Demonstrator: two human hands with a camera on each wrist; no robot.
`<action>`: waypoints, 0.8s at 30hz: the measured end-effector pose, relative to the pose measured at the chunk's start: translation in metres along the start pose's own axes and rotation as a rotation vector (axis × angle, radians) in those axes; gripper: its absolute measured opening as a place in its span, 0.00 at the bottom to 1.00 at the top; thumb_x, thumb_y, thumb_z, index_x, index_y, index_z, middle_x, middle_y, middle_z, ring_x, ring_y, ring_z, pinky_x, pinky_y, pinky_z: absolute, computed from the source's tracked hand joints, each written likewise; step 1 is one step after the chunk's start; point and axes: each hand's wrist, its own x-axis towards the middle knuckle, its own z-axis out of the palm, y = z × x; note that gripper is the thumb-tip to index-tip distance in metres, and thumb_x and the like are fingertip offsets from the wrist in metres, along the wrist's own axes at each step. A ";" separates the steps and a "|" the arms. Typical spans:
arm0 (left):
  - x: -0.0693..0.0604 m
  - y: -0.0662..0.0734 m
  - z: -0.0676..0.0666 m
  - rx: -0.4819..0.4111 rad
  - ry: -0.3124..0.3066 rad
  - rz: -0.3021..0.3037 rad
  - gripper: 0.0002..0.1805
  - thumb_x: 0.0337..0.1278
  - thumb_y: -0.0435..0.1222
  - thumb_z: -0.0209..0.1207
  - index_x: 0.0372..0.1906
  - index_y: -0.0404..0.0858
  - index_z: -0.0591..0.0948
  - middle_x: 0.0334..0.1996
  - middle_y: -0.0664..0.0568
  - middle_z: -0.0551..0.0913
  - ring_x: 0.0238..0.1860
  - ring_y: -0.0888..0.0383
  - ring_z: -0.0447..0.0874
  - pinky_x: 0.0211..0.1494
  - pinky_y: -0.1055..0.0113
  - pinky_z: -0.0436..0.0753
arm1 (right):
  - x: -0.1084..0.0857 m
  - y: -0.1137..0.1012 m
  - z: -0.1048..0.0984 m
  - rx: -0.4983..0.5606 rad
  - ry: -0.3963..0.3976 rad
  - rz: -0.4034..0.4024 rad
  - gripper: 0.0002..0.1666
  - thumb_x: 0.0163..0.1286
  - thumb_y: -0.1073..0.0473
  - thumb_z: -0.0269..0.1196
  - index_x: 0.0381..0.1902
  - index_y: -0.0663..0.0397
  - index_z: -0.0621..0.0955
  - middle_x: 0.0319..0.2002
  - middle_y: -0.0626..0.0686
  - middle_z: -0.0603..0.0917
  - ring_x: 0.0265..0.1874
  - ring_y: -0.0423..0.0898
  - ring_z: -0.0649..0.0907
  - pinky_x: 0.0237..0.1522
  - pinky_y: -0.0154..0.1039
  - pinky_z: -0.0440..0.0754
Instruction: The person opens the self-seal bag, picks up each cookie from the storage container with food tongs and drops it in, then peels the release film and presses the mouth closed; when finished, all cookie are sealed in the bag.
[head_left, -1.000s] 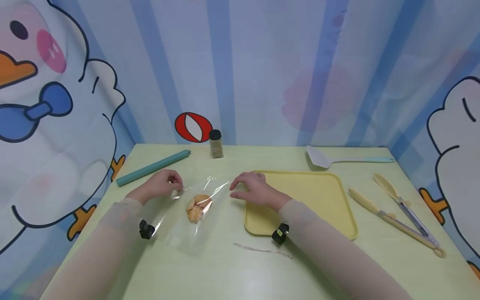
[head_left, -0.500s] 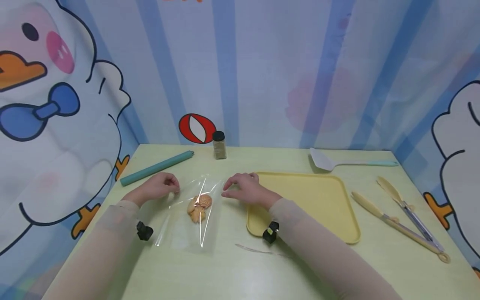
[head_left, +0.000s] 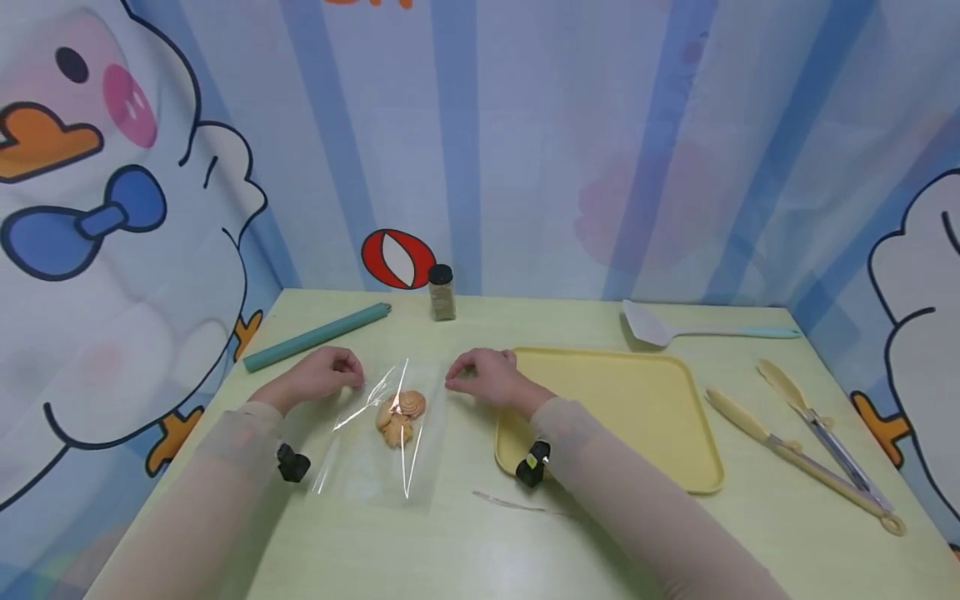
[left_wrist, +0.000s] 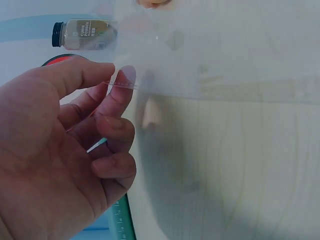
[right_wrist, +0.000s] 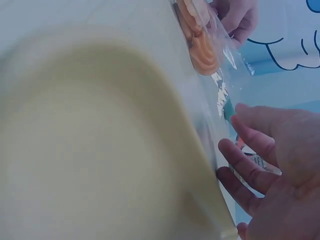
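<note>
A clear plastic bag (head_left: 427, 483) lies on the table with several cookies (head_left: 400, 417) inside, one swirl-shaped. My left hand (head_left: 324, 377) pinches the bag's far left corner between thumb and index finger; the left wrist view shows the thin film edge between those fingertips, the other fingers loosely curled. At the far right corner, my right hand (head_left: 483, 380) has thumb and index finger brought together on the bag's edge. In the right wrist view its other fingers (right_wrist: 245, 167) are spread beside the tray's rim, and the film at the fingertips is hard to make out.
A yellow tray (head_left: 622, 417) sits under my right wrist. Behind are a teal roll with ruler marks (head_left: 318, 337) and a cumin powder bottle (head_left: 442, 298). A spatula (head_left: 652, 325) and tongs (head_left: 810, 458) lie right. A thin clear strip (head_left: 510, 502) lies in front.
My right hand has moved left to the bag's edge, its thumb and index finger closing together. The bag lies flatter. The whole view has shifted slightly.
</note>
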 end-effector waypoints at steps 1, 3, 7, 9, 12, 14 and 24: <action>0.001 -0.001 0.000 -0.006 -0.001 -0.005 0.08 0.69 0.38 0.61 0.44 0.36 0.82 0.38 0.49 0.82 0.37 0.55 0.74 0.39 0.63 0.74 | 0.000 0.000 0.001 -0.002 0.009 0.006 0.07 0.70 0.49 0.69 0.39 0.42 0.89 0.46 0.46 0.90 0.52 0.47 0.84 0.69 0.64 0.54; 0.001 -0.002 0.001 -0.018 -0.006 -0.010 0.09 0.70 0.39 0.62 0.45 0.36 0.82 0.39 0.49 0.82 0.38 0.54 0.75 0.40 0.63 0.75 | 0.000 0.000 0.004 -0.006 0.021 0.009 0.06 0.70 0.49 0.69 0.38 0.42 0.89 0.45 0.46 0.90 0.52 0.47 0.84 0.69 0.64 0.54; 0.000 -0.004 -0.001 -0.030 0.010 -0.005 0.10 0.71 0.40 0.61 0.46 0.38 0.82 0.41 0.49 0.83 0.41 0.54 0.75 0.42 0.64 0.75 | -0.001 -0.002 0.007 -0.019 0.048 0.001 0.06 0.71 0.49 0.68 0.36 0.41 0.88 0.47 0.45 0.90 0.53 0.47 0.84 0.70 0.65 0.54; -0.003 -0.004 -0.002 -0.036 0.029 0.017 0.10 0.71 0.40 0.61 0.46 0.38 0.83 0.42 0.48 0.84 0.42 0.53 0.76 0.43 0.64 0.76 | -0.003 -0.004 0.006 -0.002 0.060 -0.002 0.05 0.71 0.51 0.68 0.35 0.41 0.88 0.48 0.46 0.90 0.54 0.48 0.84 0.71 0.65 0.53; -0.005 -0.002 -0.004 -0.038 0.068 0.063 0.09 0.72 0.40 0.61 0.46 0.39 0.83 0.44 0.47 0.85 0.44 0.52 0.78 0.46 0.63 0.78 | -0.009 -0.004 0.003 0.031 0.090 -0.004 0.04 0.72 0.52 0.67 0.36 0.42 0.87 0.48 0.46 0.90 0.55 0.48 0.84 0.71 0.64 0.53; -0.006 -0.001 -0.004 -0.047 0.102 0.078 0.08 0.72 0.40 0.61 0.46 0.40 0.83 0.44 0.47 0.85 0.46 0.52 0.79 0.48 0.63 0.79 | -0.012 -0.005 0.000 0.058 0.114 -0.011 0.04 0.72 0.53 0.67 0.36 0.43 0.87 0.47 0.47 0.90 0.55 0.48 0.85 0.70 0.63 0.54; -0.012 0.013 0.001 -0.165 0.279 0.154 0.08 0.73 0.42 0.62 0.47 0.42 0.82 0.44 0.48 0.88 0.41 0.42 0.79 0.38 0.66 0.76 | -0.026 -0.002 -0.018 0.112 0.277 -0.053 0.05 0.73 0.54 0.67 0.40 0.48 0.86 0.43 0.47 0.90 0.51 0.50 0.86 0.66 0.59 0.59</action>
